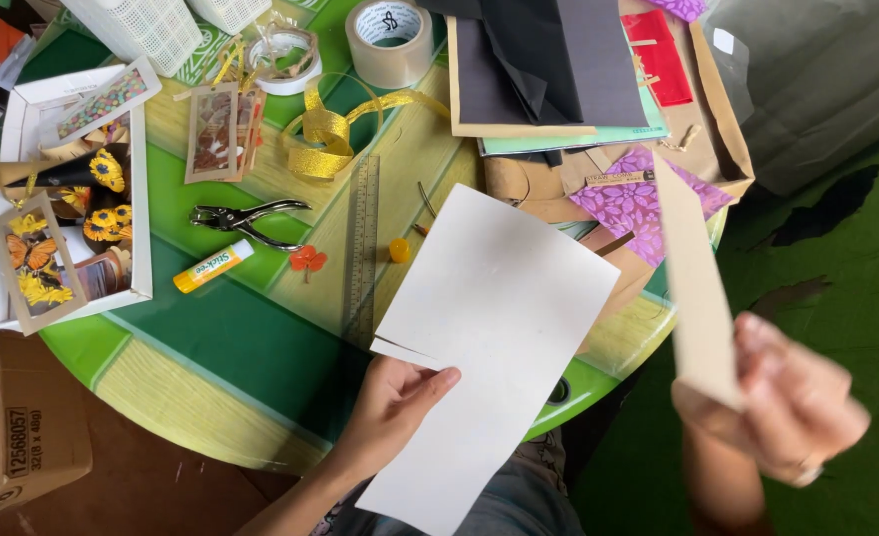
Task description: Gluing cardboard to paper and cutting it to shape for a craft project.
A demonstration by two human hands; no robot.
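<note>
My left hand (392, 405) grips a large white sheet of card (499, 328) by its left edge, thumb on top, over the near rim of a round green and yellow table (231, 347). The sheet has a short cut at that edge. My right hand (792, 407), off the table to the right, is closed on the lower end of a long narrow tan strip of card (695, 288) that points up and away.
On the table lie a clear ruler (363, 238), a hole punch (246, 218), a glue stick (211, 268), gold ribbon (325, 129), a tape roll (390, 40), and a stack of coloured papers (558, 79). A white box of craft pieces (67, 199) sits at the left.
</note>
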